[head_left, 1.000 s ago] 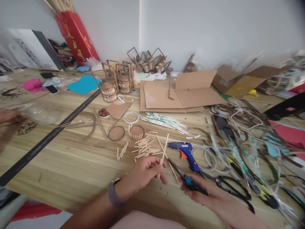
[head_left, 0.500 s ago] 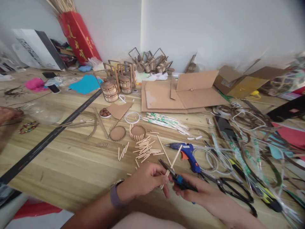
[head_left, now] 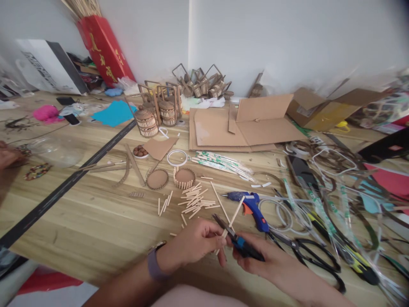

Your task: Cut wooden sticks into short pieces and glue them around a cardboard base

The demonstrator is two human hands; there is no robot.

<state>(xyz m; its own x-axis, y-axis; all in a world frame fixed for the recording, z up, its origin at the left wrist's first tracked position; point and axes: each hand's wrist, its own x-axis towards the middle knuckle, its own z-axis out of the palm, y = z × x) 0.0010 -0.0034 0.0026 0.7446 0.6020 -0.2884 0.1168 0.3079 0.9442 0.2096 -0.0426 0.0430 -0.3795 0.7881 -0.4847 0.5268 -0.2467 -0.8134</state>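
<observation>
skinny pale stick (head_left: 237,210), tilted above the table (head_left: 96,230), crossing the cutter (head_left: 245,248) at its dark blades, left hand (head_left: 198,239) pinching its low end, right hand (head_left: 265,257) wrapped round the handle, forearms angled inward

The wooden table (head_left: 105,243) carries short sticks (head_left: 194,199), a glue gun (head_left: 254,207), cardboard (head_left: 217,128).

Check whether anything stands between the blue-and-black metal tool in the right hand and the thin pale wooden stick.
Nothing visible does: the tool in the right hand crosses the stick, held in the left hand.
</observation>
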